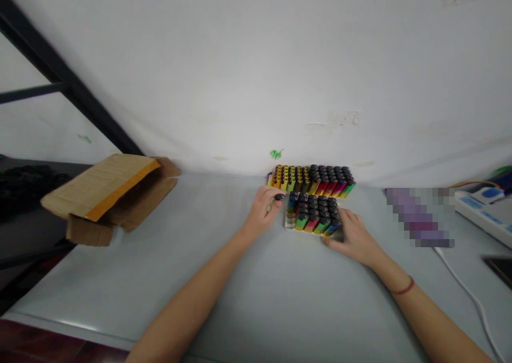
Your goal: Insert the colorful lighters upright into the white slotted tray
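My left hand (262, 213) is closed on a lighter (279, 197), whose black top shows between thumb and fingers; its body is mostly hidden. Just to the right stands a tray (289, 225) of upright lighters (318, 211) with black tops and colourful bodies. Along its left side some slots hold no lighter. My right hand (356, 240) grips the tray's right side, thumb at the near corner and fingers along the edge. Behind, against the wall, are more upright lighters (290, 179) with yellow and black tops, beside a black-topped group (332, 179).
An open cardboard box (108, 187) lies on its side at the left of the grey table (168, 283). To the right are a blurred-out purple item (418, 219), a white cable (466, 288), a power strip (484, 213) and a dark flat object (500, 269). A white wall (224, 85) bounds the back.
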A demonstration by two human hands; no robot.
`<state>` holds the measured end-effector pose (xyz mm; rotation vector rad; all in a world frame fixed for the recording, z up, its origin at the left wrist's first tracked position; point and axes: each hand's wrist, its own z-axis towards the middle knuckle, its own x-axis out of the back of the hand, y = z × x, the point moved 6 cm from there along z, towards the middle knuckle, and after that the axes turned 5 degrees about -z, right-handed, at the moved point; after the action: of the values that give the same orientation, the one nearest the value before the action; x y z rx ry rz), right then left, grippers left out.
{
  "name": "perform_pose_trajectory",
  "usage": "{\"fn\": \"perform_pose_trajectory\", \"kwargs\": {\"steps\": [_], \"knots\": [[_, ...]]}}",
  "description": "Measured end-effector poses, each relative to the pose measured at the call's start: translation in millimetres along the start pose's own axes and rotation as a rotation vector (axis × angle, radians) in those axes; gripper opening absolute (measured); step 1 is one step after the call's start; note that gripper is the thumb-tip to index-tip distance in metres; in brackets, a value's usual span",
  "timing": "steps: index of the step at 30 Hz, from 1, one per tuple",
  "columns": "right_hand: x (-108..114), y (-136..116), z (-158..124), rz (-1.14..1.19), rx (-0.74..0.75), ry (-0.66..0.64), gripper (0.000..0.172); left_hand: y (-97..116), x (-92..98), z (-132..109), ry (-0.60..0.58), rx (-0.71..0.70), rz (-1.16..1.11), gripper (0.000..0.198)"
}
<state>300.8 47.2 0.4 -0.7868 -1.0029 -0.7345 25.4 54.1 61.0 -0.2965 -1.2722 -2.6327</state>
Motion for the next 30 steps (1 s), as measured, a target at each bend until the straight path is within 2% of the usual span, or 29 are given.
{"fn": "perform_pose_trajectory", "kwargs": {"steps": [7, 13, 17, 22, 30], "knots": [[1.0, -0.9, 0.2, -0.005, -0.009, -0.016, 0.083, -5.7, -17.5, -6.5, -0.154, 0.139, -0.056, 0.024], [2.1, -2.3, 0.8, -0.003, -0.009, -0.022, 0.082, -6.5, -22.2, -7.9, -0.281, 0.089, -0.005, 0.025], [1.2, -2.6, 0.9, -0.001, -0.002, -0.008, 0.083, -5.9, -22.3, -8.1, -0.268, 0.023, 0.018, 0.028], [1.5, -3.1, 1.2, 0.003, -0.002, -0.010, 0.081, -12.0, -22.8, -9.2, -0.222, 0.030, 0.033, 0.030], [3.7, -3.7, 2.2, 0.011, 0.000, -0.013, 0.081, -5.8, -19.9, -8.1, -0.208, -0.112, 0.161, 0.034]]}}
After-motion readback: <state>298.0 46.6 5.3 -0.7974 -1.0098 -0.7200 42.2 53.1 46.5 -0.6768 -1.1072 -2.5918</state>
